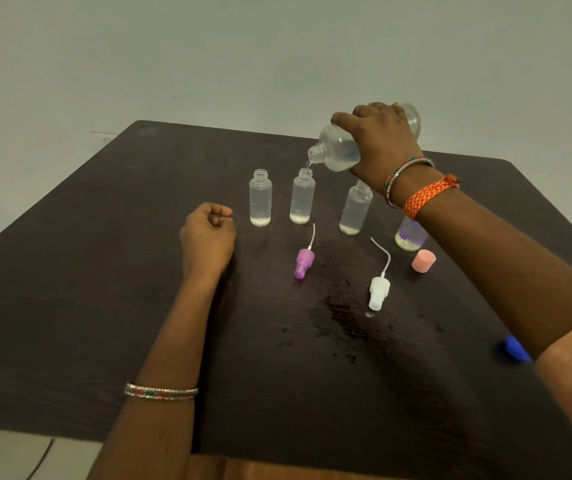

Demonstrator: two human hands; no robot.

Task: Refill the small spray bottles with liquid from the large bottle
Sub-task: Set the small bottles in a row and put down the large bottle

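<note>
Under the right hand point(383, 147), which grips the tilted large bottle point(341, 147) with its mouth just above the middle small bottle point(302, 197), a drifting stream could miss the narrow neck and wet the table point(104, 271), while the loosely curled left hand point(208, 233) steadies nothing.

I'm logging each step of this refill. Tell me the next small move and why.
Probably keep the large bottle tilted in the right hand, its mouth right over the middle small bottle. A thin stream is entering that neck, yet only a shallow layer shows at its bottom. Wet patches on the table suggest pouring slowly. The left hand rests idle nearby.
</note>
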